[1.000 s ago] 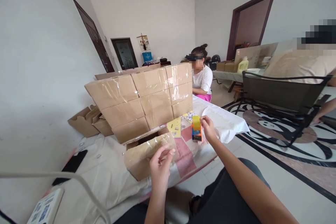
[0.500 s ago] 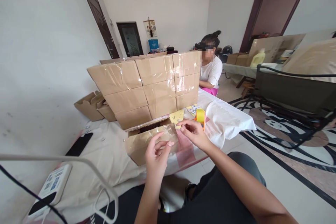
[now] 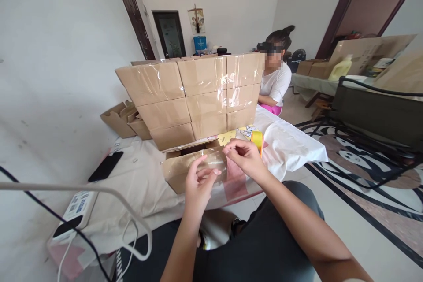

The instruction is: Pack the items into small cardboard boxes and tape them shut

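Observation:
A small cardboard box (image 3: 176,178) stands before me at the table's near side, with a dark gap along its top. Shiny clear tape (image 3: 214,157) stretches over the box's right end, between my hands. My left hand (image 3: 200,180) is in front of the box, thumb and fingers pinched at the tape's lower edge, index finger raised. At the tape's right end, my right hand (image 3: 245,157) pinches with thumb and forefinger. Just behind my right hand is a yellow tape roll (image 3: 257,138) in an orange holder, partly hidden.
A taped wall of stacked cardboard boxes (image 3: 205,101) rises behind the small box. Open cartons (image 3: 120,119) lie to its left. On the cloth-covered table (image 3: 132,176) are a black phone (image 3: 105,166) and a white device with cables (image 3: 74,216). Another person (image 3: 276,79) sits beyond.
The view has shifted, so the scene sits slightly higher and further right. My right hand's fingers have closed into a tighter pinch. My left hand stays close to the box.

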A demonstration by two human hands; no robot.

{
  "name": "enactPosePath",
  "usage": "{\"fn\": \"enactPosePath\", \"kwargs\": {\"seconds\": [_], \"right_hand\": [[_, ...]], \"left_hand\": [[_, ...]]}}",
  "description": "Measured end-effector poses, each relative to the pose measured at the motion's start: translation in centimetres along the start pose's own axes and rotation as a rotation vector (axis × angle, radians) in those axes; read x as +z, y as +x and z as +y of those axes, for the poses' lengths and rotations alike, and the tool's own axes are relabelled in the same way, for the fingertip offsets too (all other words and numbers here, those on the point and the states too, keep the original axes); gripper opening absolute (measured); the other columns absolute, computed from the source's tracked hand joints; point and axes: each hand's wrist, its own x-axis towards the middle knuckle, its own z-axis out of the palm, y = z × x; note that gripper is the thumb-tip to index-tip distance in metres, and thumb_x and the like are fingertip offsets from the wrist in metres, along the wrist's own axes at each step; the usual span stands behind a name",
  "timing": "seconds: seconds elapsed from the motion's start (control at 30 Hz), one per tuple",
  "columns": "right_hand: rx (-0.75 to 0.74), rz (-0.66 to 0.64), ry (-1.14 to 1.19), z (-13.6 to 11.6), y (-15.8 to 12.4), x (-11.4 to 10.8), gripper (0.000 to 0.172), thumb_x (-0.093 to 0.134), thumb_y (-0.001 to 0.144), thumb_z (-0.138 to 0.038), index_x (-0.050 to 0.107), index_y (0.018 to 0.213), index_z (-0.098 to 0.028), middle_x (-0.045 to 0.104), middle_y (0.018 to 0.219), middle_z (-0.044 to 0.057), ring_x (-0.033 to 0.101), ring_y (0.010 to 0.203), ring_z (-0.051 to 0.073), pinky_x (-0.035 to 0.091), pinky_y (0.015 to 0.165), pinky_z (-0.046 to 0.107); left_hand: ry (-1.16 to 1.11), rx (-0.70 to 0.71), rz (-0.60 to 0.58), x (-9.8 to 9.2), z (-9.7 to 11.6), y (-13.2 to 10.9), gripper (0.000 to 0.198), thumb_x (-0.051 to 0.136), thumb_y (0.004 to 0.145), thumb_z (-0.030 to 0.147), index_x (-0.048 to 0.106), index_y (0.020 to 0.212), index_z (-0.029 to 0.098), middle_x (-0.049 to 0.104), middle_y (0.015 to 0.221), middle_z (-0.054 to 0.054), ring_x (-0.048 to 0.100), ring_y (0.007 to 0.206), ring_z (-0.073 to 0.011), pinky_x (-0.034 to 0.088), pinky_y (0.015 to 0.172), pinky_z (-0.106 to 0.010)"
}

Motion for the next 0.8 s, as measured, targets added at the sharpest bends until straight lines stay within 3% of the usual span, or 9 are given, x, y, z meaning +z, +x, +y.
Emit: {"fn": "enactPosePath", "kwargs": {"seconds": [0.13, 0.3, 0.37, 0.5, 0.6, 0.7, 0.8], "right_hand": [[0.075, -0.018, -0.110, 0.3, 0.6, 0.7, 0.029, 0.075, 0.082, -0.046, 0.070, 0.076, -0.018, 0.037, 0.055, -0.005, 0.029, 0.054, 0.009, 0.026, 0.052, 0.026], [0.113, -0.130, -0.048, 0.9, 1.0, 1.6, 0.032, 0.074, 0.081, -0.048, 0.070, 0.075, -0.017, 0.058, 0.065, 0.001, 0.046, 0.060, 0.012, 0.035, 0.057, 0.027], [0.082, -0.117, -0.043, 0.7, 0.9, 2.0, 0.030, 0.072, 0.083, -0.047, 0.071, 0.075, -0.017, 0.057, 0.064, 0.000, 0.043, 0.059, 0.011, 0.033, 0.056, 0.027], [0.028, -0.052, -0.060, -0.4, -0.1, 2.9, 0.026, 0.073, 0.084, -0.041, 0.071, 0.073, -0.017, 0.040, 0.056, -0.005, 0.031, 0.054, 0.009, 0.025, 0.052, 0.025], [0.001, 0.014, -0.007, -1.5, -0.9, 3.3, 0.024, 0.073, 0.084, -0.037, 0.070, 0.071, -0.018, 0.037, 0.056, -0.005, 0.031, 0.055, 0.009, 0.026, 0.053, 0.025], [0.003, 0.091, 0.067, -2.3, -1.4, 3.2, 0.022, 0.075, 0.084, -0.034, 0.071, 0.069, -0.019, 0.044, 0.057, -0.004, 0.035, 0.057, 0.009, 0.030, 0.056, 0.026], [0.057, 0.098, 0.131, -2.6, -1.4, 3.1, 0.020, 0.078, 0.083, -0.034, 0.072, 0.069, -0.020, 0.052, 0.059, -0.003, 0.038, 0.057, 0.009, 0.031, 0.057, 0.025]], "left_hand": [[-0.002, 0.029, 0.002, -0.7, 0.2, -0.1, 0.062, 0.080, 0.075, 0.045, 0.059, 0.129, 0.024, 0.073, 0.082, -0.004, 0.042, 0.040, -0.0051, 0.026, 0.032, -0.016], [0.065, 0.172, 0.007, -1.4, 0.0, -0.1, 0.051, 0.076, 0.082, 0.040, 0.061, 0.128, 0.023, 0.073, 0.082, -0.004, 0.045, 0.046, -0.0058, 0.032, 0.039, -0.016], [0.073, 0.194, 0.024, -1.6, -0.1, 0.0, 0.054, 0.076, 0.081, 0.040, 0.059, 0.130, 0.024, 0.073, 0.084, -0.003, 0.042, 0.045, -0.0042, 0.035, 0.042, -0.017], [0.022, 0.175, 0.175, -2.6, -0.1, 0.6, 0.062, 0.080, 0.077, 0.041, 0.058, 0.132, 0.023, 0.073, 0.085, -0.003, 0.056, 0.054, -0.0073, 0.045, 0.053, -0.018], [0.006, 0.234, 0.348, -4.3, 0.1, 1.2, 0.055, 0.078, 0.079, 0.042, 0.060, 0.126, 0.021, 0.072, 0.082, -0.002, 0.065, 0.069, -0.0125, 0.051, 0.066, -0.022], [0.188, 0.399, 0.528, -6.5, 0.3, 1.8, 0.039, 0.073, 0.085, 0.041, 0.066, 0.117, 0.021, 0.074, 0.090, -0.004, 0.066, 0.077, -0.0149, 0.052, 0.074, -0.027], [0.630, 0.622, 0.516, -8.1, 0.4, 2.6, 0.033, 0.066, 0.091, 0.037, 0.067, 0.121, 0.025, 0.073, 0.122, -0.009, 0.065, 0.113, -0.0249, 0.046, 0.102, -0.041]]}}
